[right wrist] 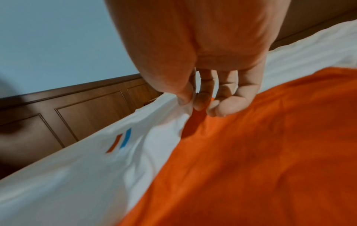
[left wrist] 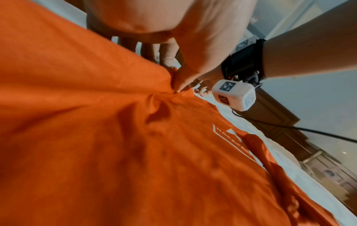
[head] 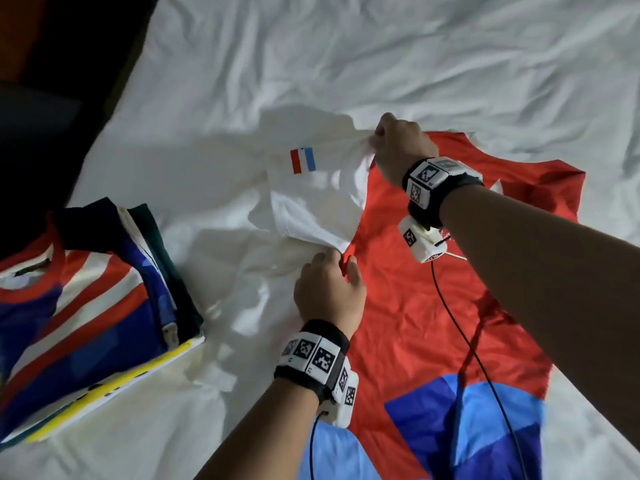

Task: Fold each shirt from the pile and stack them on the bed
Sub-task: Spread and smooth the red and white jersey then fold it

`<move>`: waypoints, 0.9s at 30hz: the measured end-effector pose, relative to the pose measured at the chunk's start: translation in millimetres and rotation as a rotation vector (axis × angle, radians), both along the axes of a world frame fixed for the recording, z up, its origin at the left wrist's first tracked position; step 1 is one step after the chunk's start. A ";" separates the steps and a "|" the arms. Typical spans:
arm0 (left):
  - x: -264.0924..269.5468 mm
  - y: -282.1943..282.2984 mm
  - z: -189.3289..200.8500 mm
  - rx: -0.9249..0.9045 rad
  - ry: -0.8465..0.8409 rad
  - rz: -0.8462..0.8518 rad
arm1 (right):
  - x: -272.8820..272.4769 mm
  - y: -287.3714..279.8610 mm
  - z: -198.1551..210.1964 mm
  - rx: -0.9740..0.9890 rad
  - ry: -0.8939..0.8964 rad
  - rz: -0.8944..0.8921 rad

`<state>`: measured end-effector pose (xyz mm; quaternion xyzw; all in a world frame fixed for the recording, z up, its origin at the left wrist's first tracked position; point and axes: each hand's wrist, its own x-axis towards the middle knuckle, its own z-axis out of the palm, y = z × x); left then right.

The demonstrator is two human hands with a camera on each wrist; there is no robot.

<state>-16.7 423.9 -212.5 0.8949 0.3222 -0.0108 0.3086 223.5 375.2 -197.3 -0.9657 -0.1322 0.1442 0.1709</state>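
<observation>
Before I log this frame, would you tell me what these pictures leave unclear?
- Red shirt: hem cut off by the head view's bottom edge; the right arm covers part of its chest print.
- Left hand: its fingertips are tucked under the white sleeve in the head view.
- Folded stack: lower shirts hidden under the top one, so no count.
- Right wrist view: sleeve stripes blurred.
</observation>
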 end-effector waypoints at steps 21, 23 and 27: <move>-17.5 -127.0 6.6 0.058 0.080 -0.327 | -6.9 -125.4 36.0 -0.233 0.064 -0.031; -27.0 -125.4 7.4 0.009 0.159 -0.369 | -28.4 -130.0 31.2 -0.166 -0.020 -0.043; -66.2 -108.8 10.5 -0.039 0.202 -0.380 | -122.7 -139.4 22.0 0.072 -0.029 0.090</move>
